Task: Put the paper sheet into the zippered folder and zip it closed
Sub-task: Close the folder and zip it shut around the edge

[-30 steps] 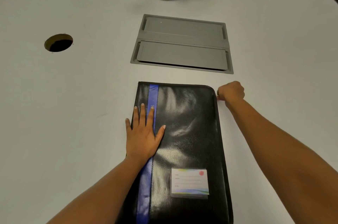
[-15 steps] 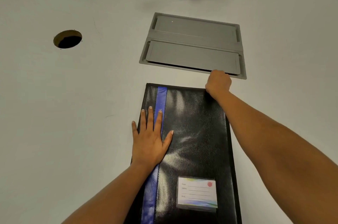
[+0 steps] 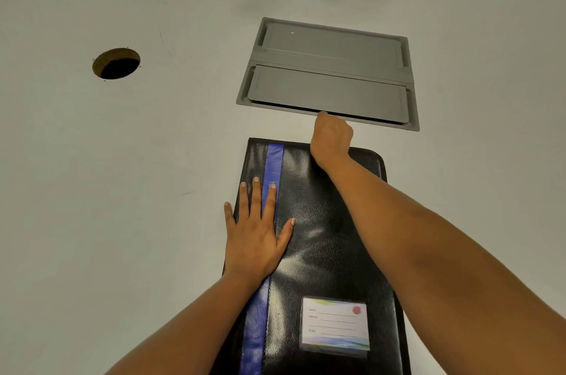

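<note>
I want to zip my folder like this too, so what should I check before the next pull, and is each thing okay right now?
1. Zippered folder lies flat on the table: ok.
2. Left hand presses flat on the cover: ok.
3. Right hand is at the folder's far edge, fingers curled: ok.
4. Right hand really grips the zip pull: cannot tell, the hand hides it.
5. Paper sheet is inside: cannot tell, the cover is closed.
6. Far edge toward the blue stripe has nothing lying on it: ok.
</note>
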`<state>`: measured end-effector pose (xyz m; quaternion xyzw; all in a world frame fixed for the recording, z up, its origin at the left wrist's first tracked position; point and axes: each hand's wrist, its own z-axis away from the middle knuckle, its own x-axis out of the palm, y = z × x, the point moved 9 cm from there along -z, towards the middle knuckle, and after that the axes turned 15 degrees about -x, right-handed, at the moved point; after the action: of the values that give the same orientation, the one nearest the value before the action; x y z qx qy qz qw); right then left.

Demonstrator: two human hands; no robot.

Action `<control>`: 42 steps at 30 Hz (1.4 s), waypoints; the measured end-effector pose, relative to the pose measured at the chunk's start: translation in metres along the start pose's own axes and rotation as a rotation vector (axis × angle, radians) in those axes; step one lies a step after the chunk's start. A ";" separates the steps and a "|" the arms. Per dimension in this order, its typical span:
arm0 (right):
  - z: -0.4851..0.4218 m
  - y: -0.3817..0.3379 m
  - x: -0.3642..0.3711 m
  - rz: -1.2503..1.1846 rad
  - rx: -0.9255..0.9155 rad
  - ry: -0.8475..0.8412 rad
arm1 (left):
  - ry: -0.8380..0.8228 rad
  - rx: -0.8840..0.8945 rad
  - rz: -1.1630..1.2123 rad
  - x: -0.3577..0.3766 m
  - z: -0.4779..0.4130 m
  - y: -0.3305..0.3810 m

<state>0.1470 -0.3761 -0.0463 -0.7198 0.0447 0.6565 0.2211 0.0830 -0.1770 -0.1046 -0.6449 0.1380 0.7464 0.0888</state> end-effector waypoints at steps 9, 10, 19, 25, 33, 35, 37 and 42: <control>0.004 0.043 -0.008 -0.100 0.166 0.007 | 0.015 -0.038 0.042 -0.002 0.000 -0.002; 0.005 0.046 -0.009 -0.095 0.161 -0.003 | 0.015 -0.050 0.053 -0.002 0.001 -0.003; 0.018 0.087 -0.027 -0.046 0.201 -0.011 | 0.008 -0.042 0.067 -0.001 0.000 -0.003; 0.005 0.051 -0.019 -0.095 0.157 0.028 | 0.011 -0.032 0.062 -0.001 0.000 -0.002; -0.008 -0.003 -0.001 -0.166 0.101 0.037 | 0.051 -0.015 0.049 -0.001 0.000 -0.002; -0.009 -0.007 0.001 -0.171 0.101 0.049 | 0.056 -0.016 0.048 0.000 0.000 -0.002; -0.008 -0.010 0.001 -0.179 0.101 0.058 | 0.055 -0.012 0.047 0.000 0.000 -0.001; -0.004 -0.004 0.000 -0.171 0.049 0.056 | 0.056 -0.034 0.071 -0.001 0.000 -0.003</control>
<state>0.1525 -0.3737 -0.0453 -0.7335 0.0051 0.6136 0.2924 0.0838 -0.1735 -0.1039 -0.6618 0.1505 0.7329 0.0471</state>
